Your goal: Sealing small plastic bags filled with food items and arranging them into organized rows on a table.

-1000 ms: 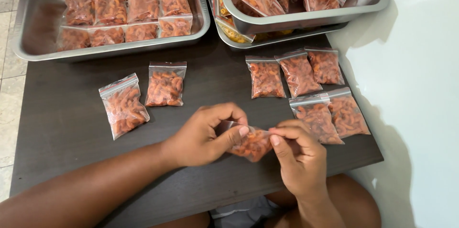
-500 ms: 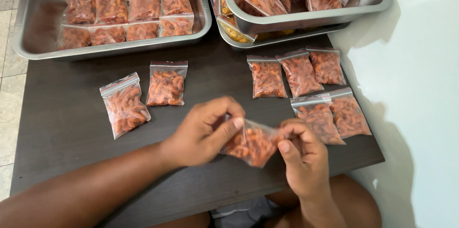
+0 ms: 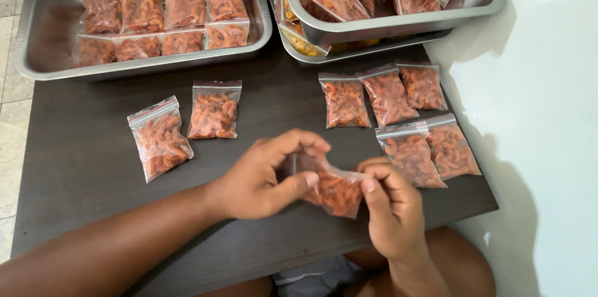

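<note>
The left hand (image 3: 265,178) and the right hand (image 3: 389,206) are both pinched on the top edge of one small clear bag (image 3: 333,190) of orange-red snacks, held over the near edge of the dark table (image 3: 81,172). The fingers hide the bag's seal, so I cannot tell if it is closed. Compared with half a second ago, the bag hangs lower between the hands, with the left thumb laid across its top. At 10 o'clock two filled bags (image 3: 187,122) lie flat. At 1 o'clock five bags (image 3: 395,116) lie in a group. At 11 o'clock a steel tray (image 3: 43,54) holds rows of bags. At 12 o'clock stacked trays (image 3: 473,4) are cut off by the frame
</note>
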